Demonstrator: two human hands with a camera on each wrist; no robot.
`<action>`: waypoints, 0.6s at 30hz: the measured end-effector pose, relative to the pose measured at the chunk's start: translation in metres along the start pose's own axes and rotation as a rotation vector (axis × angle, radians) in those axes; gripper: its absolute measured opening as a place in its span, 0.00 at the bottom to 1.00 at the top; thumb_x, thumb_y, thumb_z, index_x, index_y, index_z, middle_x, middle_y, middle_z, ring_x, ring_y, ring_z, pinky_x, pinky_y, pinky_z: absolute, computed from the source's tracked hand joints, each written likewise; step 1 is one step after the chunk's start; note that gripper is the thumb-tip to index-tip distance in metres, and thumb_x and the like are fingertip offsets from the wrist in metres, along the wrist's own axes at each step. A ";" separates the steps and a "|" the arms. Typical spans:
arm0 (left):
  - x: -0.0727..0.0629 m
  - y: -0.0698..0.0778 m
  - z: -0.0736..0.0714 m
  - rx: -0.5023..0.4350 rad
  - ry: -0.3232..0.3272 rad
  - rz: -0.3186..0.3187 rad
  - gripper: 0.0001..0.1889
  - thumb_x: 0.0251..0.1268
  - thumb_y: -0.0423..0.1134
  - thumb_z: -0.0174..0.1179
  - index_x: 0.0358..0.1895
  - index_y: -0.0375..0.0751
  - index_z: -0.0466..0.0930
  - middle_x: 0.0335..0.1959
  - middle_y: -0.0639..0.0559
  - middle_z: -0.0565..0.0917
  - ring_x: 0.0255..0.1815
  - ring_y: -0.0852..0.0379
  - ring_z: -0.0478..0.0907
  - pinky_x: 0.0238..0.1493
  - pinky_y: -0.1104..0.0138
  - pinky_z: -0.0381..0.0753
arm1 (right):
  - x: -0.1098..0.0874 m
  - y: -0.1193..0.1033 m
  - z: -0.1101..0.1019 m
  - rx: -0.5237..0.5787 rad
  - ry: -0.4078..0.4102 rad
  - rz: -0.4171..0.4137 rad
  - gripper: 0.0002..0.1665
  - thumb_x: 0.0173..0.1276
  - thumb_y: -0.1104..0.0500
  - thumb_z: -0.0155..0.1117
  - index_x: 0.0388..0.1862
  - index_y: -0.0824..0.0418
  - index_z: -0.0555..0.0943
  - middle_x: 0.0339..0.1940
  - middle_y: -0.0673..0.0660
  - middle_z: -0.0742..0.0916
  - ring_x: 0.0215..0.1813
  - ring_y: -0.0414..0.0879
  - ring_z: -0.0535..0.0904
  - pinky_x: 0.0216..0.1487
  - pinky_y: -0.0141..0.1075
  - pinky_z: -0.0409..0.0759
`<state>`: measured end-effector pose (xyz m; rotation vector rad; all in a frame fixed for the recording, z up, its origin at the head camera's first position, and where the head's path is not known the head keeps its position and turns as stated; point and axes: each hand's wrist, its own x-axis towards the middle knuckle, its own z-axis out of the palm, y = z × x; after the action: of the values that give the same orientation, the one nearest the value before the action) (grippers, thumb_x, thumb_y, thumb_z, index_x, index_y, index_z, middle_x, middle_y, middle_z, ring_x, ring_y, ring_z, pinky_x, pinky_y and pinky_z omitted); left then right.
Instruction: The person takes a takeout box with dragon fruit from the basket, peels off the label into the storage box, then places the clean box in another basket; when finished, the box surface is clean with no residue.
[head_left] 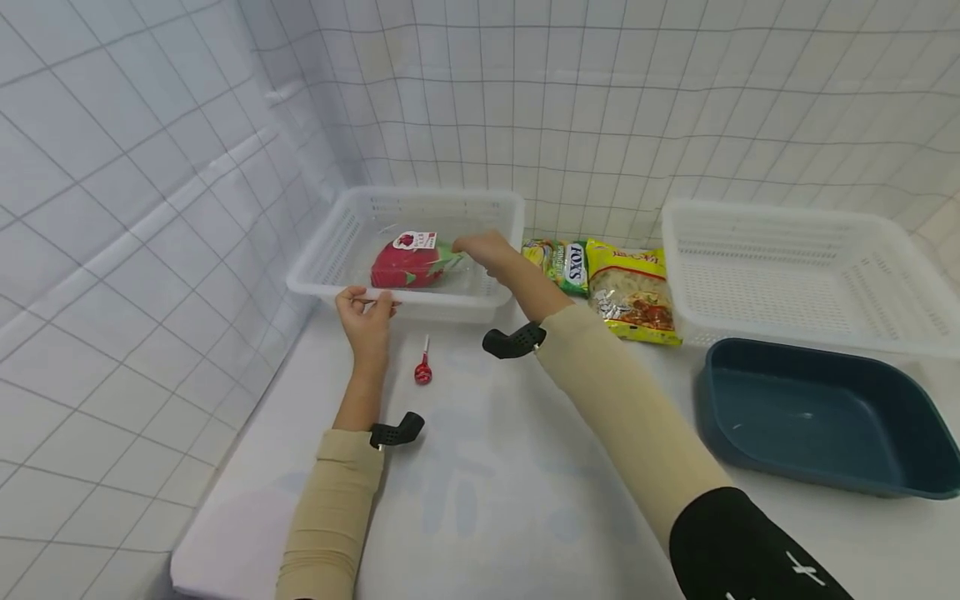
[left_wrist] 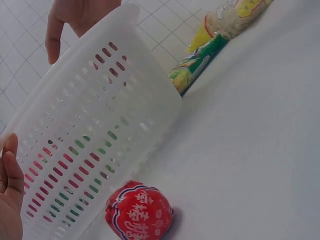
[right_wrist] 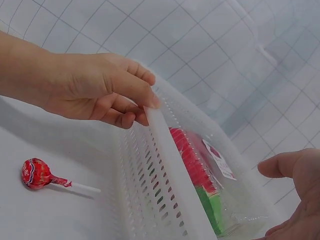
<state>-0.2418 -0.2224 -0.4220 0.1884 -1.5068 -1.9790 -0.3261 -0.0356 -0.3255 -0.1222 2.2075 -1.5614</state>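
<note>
A white perforated plastic basket (head_left: 465, 308) stands at the back left of the table. Inside lies a clear pack with a red and green dragon fruit (head_left: 408, 265) and a white label. My left hand (head_left: 365, 325) pinches the basket's front rim near its left end, thumb on the rim and fingers curled below it. Over the basket's right side, my right hand (head_left: 487, 252) reaches beside the pack's green end, thumb and fingers apart in the right wrist view. A red-wrapped lollipop (head_left: 423, 372) with a white stick lies on the table in front of the basket.
Right of the basket lie a green FOX'S candy bag (head_left: 567, 265) and a yellow food packet (head_left: 633, 292). Farther right stand another white basket (head_left: 810, 321) and a dark teal tub (head_left: 795, 354). Grid-patterned cloth walls (head_left: 600, 125) border the table's back and left.
</note>
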 end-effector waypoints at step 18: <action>-0.001 0.001 0.001 -0.031 -0.005 0.003 0.17 0.64 0.22 0.57 0.45 0.41 0.59 0.37 0.46 0.71 0.27 0.62 0.79 0.32 0.75 0.79 | 0.007 0.008 0.012 0.301 -0.004 0.183 0.40 0.69 0.52 0.63 0.73 0.65 0.58 0.67 0.67 0.70 0.51 0.52 0.75 0.48 0.37 0.78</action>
<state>-0.2408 -0.2211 -0.4207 0.1679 -1.4783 -2.0001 -0.3268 -0.0453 -0.3384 0.1622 1.8932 -1.7612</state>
